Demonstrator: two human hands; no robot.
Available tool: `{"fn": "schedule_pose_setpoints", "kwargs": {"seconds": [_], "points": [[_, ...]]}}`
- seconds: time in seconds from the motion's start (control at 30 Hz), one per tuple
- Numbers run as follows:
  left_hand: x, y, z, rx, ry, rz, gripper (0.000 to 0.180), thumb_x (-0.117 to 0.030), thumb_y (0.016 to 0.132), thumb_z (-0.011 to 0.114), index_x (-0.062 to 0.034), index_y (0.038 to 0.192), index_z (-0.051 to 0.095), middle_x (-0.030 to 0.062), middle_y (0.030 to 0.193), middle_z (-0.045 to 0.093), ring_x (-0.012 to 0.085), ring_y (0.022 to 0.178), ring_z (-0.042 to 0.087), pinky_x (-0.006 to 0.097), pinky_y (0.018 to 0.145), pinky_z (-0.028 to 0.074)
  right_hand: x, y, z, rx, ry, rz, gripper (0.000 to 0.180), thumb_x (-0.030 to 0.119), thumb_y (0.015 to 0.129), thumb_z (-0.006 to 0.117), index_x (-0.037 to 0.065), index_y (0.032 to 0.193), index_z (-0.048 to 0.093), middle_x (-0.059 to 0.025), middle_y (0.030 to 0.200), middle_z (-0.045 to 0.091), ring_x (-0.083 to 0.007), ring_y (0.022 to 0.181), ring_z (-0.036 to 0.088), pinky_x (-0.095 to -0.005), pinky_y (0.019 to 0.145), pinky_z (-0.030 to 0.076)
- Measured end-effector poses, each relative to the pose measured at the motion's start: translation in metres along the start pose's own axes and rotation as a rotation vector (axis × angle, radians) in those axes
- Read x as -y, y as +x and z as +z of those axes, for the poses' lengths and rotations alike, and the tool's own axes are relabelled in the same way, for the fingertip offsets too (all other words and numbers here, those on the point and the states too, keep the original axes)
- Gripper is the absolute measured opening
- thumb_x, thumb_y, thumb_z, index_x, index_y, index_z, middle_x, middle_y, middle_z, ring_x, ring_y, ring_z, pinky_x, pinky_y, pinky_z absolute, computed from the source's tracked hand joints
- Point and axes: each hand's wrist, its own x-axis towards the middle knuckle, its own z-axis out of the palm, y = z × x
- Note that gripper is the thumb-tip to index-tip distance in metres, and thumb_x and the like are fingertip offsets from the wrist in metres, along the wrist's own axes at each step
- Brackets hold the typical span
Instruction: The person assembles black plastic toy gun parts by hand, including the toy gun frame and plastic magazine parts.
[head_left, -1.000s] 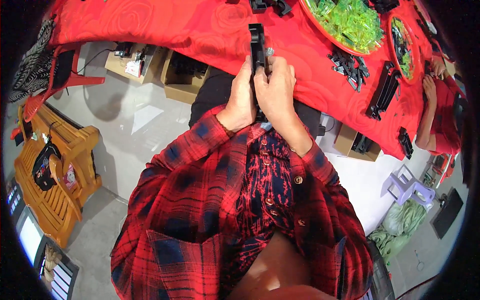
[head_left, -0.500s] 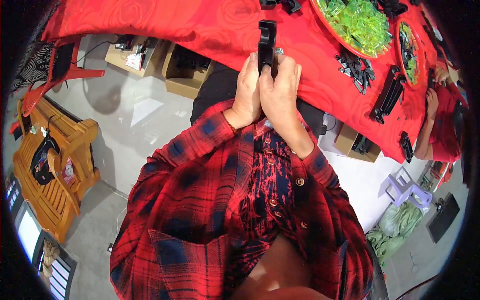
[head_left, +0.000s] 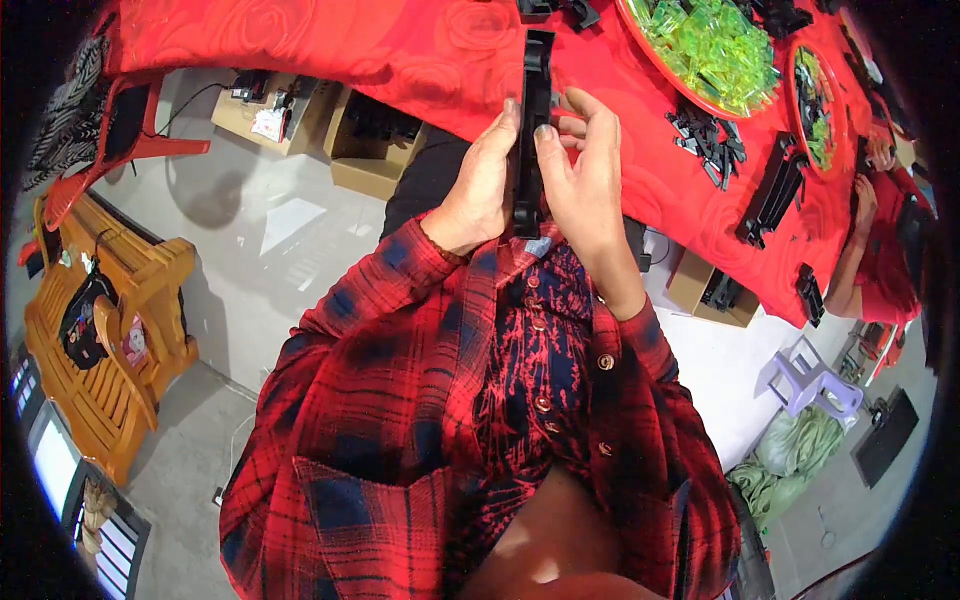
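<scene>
A long black plastic piece (head_left: 531, 150) with curved notches at its end stands lengthwise between my hands, near the table edge. My left hand (head_left: 481, 185) grips it along its left side, thumb up against it; the fingers behind are mostly hidden. On the other side, my right hand (head_left: 588, 180) has its fingers apart and bent. Its thumb tip rests at the piece's right edge. Beyond the hands, several similar black parts (head_left: 570, 12) lie on the red tablecloth (head_left: 400, 40).
To the right stand a red bowl of yellow-green clear pieces (head_left: 705, 55) and a smaller bowl (head_left: 815, 105). Small black strips (head_left: 708, 145) and longer black parts (head_left: 772, 190) lie nearer. Another person's arm (head_left: 857, 235) is at the right edge. Cardboard boxes (head_left: 370, 170) sit below the table.
My right hand has loosened from its clasp around the black piece and spread its fingers to the right. More of the piece's length now shows between the hands.
</scene>
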Motion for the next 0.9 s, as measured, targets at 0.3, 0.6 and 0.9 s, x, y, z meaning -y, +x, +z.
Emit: {"fn": "schedule_pose_setpoints", "kwargs": {"seconds": [0.3, 0.6, 0.9], "points": [[0.007, 0.0, -0.002, 0.042, 0.346, 0.174, 0.049, -0.043, 0.109, 0.031, -0.0037, 0.126, 0.056, 0.0052, 0.114, 0.062, 0.0131, 0.102, 0.06, 0.029, 0.089, 0.05, -0.005, 0.009, 0.006, -0.082, -0.181, 0.046, 0.033, 0.014, 0.089, 0.065, -0.004, 0.115, 0.058, -0.0241, 0.107, 0.062, -0.0388, 0.093, 0.064, -0.0456, 0.081, 0.052], [-0.001, 0.004, -0.012, -0.028, 0.229, -0.142, 0.042, -0.047, 0.106, 0.039, -0.0123, 0.108, 0.061, 0.0003, 0.081, 0.062, 0.0129, 0.062, 0.057, 0.026, 0.057, 0.048, 0.0, 0.01, -0.01, -0.016, 0.07, 0.257, 0.031, 0.016, 0.092, 0.064, -0.005, 0.115, 0.058, -0.0193, 0.106, 0.062, -0.0282, 0.088, 0.065, -0.0407, 0.076, 0.052], [-0.005, 0.01, -0.025, 0.068, 0.005, -0.29, 0.05, -0.052, 0.104, 0.038, -0.0086, 0.109, 0.062, 0.0045, 0.08, 0.064, 0.015, 0.063, 0.059, 0.028, 0.058, 0.051, 0.01, 0.008, -0.01, -0.116, 0.047, 0.124, 0.021, 0.004, 0.095, 0.057, 0.002, 0.115, 0.06, -0.0149, 0.105, 0.053, -0.0231, 0.073, 0.063, -0.0348, 0.069, 0.053]]}}
